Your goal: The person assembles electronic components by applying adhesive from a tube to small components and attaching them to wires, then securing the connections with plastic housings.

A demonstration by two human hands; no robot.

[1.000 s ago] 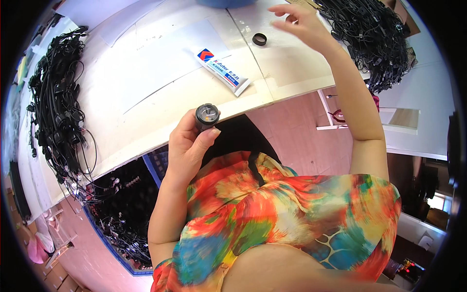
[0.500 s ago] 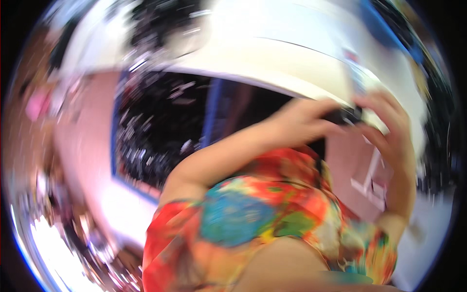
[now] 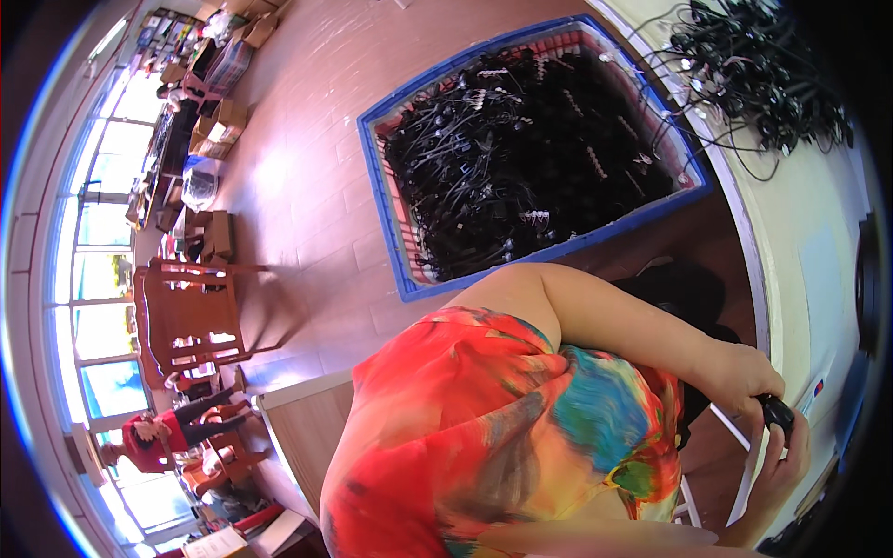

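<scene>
Gripping one black object [image 3: 778, 415] between curled fingers [image 3: 773, 446] are one left hand [image 3: 744, 376] and one right hand [image 3: 783, 473].

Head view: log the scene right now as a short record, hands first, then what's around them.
Left hand: closed around a small black part; hand at the picture's right
Right hand: fingers at the same part; grip partly hidden; hand lower in the picture
Table: pale, along the right side, with a heap of black cables
Crate: blue-rimmed, on the floor, holding more black cables
Background: wooden chair; another person in red
</scene>
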